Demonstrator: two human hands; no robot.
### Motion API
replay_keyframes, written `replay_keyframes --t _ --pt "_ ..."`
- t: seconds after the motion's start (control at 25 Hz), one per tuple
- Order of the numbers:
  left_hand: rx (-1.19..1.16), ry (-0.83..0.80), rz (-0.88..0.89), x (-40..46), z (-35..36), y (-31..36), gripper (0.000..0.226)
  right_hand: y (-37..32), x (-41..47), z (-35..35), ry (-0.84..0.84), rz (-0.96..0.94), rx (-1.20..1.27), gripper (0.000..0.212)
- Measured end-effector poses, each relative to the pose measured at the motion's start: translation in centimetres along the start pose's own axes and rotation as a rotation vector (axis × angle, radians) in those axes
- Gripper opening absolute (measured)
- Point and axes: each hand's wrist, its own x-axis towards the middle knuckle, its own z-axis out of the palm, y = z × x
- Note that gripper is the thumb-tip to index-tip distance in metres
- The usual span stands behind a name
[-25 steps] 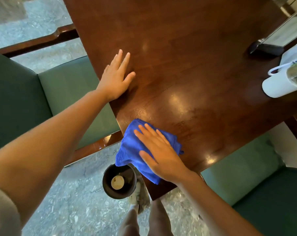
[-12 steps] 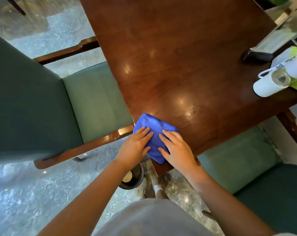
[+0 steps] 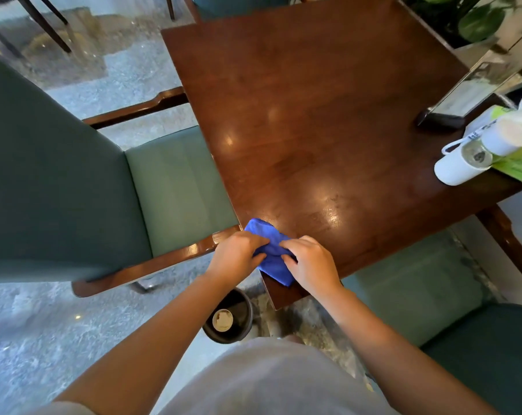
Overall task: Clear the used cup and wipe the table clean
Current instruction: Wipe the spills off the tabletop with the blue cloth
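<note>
A folded blue cloth point(image 3: 272, 255) lies on the near corner of the dark wooden table point(image 3: 313, 121). My left hand point(image 3: 238, 254) pinches its left side and my right hand point(image 3: 311, 265) grips its right side, both with fingers curled into the fabric. On the floor just below the corner stands a small black bin point(image 3: 230, 317) with a used cup point(image 3: 222, 319) inside it.
A green upholstered chair point(image 3: 104, 190) stands left of the table, another green chair point(image 3: 451, 310) at the lower right. At the table's right edge are a white bottle point(image 3: 460, 163), a green tissue pack point(image 3: 520, 157) and a menu stand point(image 3: 463, 97).
My left hand left the tabletop and joined the right on the cloth. The cloth has been gathered from flat into a smaller bundle at the corner, and my view has pulled back.
</note>
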Motion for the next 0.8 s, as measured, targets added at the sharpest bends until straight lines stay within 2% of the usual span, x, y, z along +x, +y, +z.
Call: replay_keyframes --t 0.08,0.28,0.52,0.8 --pt "-0.034 0.081 -0.052 1.4 -1.6 0.8 0.030 0.0 2.5 -1.4 0.056 -0.055 0.022 0.019" --pt "-0.124 0.253 -0.185 6.1 -4.5 1.1 0.033 0.7 11.0 -4.2 0.063 -0.249 0.059 0.023" --pt "-0.143 0.445 -0.384 12.6 -6.6 0.3 0.037 0.9 22.2 -6.6 -0.069 -0.468 -0.003 0.022" --pt "-0.119 0.492 -0.507 18.2 -6.4 -3.1 0.034 1.3 30.3 -3.9 -0.259 -0.549 -0.083 0.027"
